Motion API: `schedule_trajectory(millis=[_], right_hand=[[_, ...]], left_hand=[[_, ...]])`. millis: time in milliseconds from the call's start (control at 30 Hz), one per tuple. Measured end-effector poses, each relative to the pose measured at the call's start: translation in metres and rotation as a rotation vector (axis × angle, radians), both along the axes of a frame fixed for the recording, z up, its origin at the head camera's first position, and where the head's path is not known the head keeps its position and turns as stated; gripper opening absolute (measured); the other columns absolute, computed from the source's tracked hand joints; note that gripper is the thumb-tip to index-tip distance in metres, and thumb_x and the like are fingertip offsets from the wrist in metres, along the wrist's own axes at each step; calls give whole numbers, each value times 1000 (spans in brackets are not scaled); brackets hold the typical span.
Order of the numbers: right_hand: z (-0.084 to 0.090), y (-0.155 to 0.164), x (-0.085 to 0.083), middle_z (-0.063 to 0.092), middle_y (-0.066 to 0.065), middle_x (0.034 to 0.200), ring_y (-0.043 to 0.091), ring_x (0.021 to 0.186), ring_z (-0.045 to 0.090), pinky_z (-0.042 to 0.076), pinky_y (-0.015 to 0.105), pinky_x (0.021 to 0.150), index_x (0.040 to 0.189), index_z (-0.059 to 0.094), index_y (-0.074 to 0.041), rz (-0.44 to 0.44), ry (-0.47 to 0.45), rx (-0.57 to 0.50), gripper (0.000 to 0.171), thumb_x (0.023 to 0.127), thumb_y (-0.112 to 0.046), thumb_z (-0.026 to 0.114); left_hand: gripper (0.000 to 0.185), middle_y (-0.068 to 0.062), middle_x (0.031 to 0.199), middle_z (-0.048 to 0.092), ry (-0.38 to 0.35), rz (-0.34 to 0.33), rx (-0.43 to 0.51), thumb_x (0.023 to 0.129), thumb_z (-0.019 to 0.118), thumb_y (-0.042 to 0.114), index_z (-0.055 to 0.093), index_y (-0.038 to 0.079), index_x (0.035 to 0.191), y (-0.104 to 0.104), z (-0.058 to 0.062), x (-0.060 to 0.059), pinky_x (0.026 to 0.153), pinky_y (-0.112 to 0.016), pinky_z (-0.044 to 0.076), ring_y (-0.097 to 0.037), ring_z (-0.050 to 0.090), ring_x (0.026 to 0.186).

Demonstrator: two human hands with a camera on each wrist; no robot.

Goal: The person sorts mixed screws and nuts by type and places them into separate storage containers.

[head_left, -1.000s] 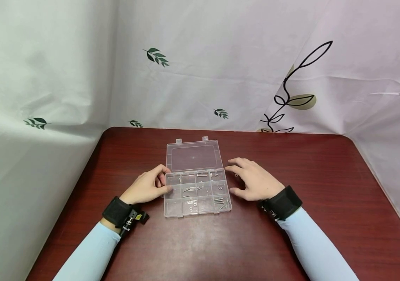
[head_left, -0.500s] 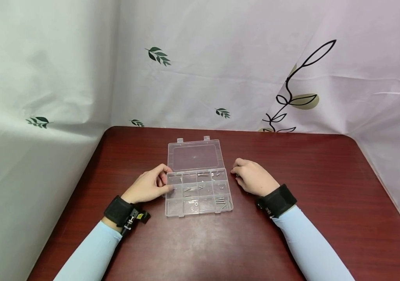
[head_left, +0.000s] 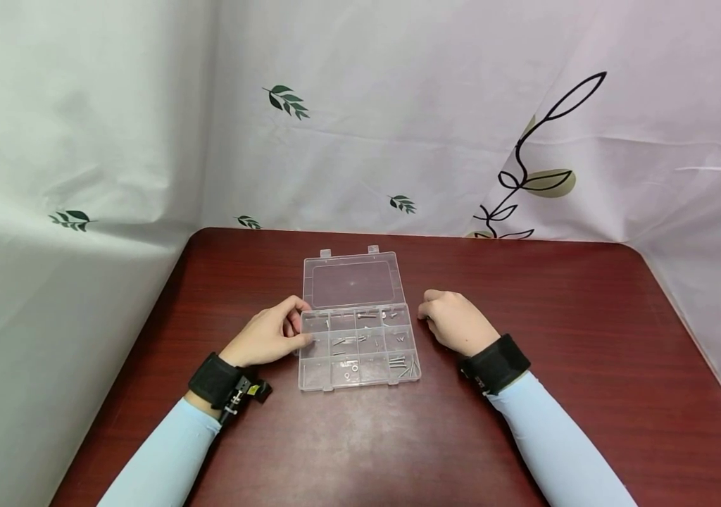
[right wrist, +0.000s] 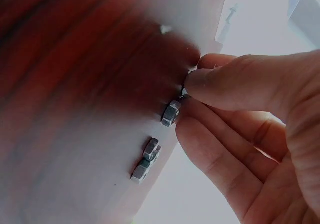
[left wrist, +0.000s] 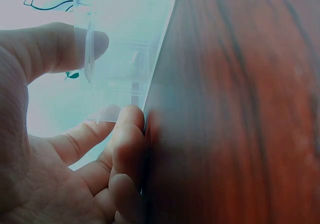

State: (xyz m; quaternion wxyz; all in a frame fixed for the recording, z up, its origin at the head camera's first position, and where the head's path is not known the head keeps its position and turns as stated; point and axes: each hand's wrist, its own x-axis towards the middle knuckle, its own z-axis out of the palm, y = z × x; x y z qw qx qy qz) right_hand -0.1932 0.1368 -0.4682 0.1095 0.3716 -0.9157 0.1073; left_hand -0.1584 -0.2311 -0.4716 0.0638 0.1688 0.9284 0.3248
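A clear plastic organizer box (head_left: 358, 345) lies open on the table, its lid (head_left: 351, 282) folded flat behind it. Its compartments hold small screws and nuts. My left hand (head_left: 297, 325) grips the box's left wall; in the left wrist view the thumb (left wrist: 75, 44) lies over the wall (left wrist: 120, 74) and the fingers (left wrist: 129, 134) curl against it. My right hand (head_left: 425, 314) rests on the table just right of the box with its fingers curled. In the right wrist view the thumb and a finger pinch a small nut (right wrist: 184, 90).
Beside the pinching fingers lie loose hex nuts (right wrist: 171, 113), with two more (right wrist: 146, 159) a little farther off. The dark red table (head_left: 557, 317) is rounded at its corners. Leaf-printed cloth (head_left: 398, 141) hangs behind and to both sides.
My right hand's fingers, spread over the table beside the box a second ago, have curled in and closed on a small nut. The left hand and the box have stayed put.
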Motion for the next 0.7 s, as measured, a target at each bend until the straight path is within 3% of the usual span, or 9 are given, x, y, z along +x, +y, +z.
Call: schedule_trajectory(millis=[367,700], right_hand=[[3,-2,0,47,-1,77,15,57,54,48,30,57,76,65,-14,-13,27,-51,18,68,2,66],[23,-15,14,42,-8,74,7,58,43,41,24,55,71,58,-18,25,21,-186,20,67,1,56]], left_hand=[[44,4,83,58,-1,0,1,81,76,37,55,24,118,0,0,0,61,-25,45,-7,56,63],[44,5,84,58,4,-5,-3,81,76,36,56,24,118,0,0,0,62,-24,45,-7,55,65]])
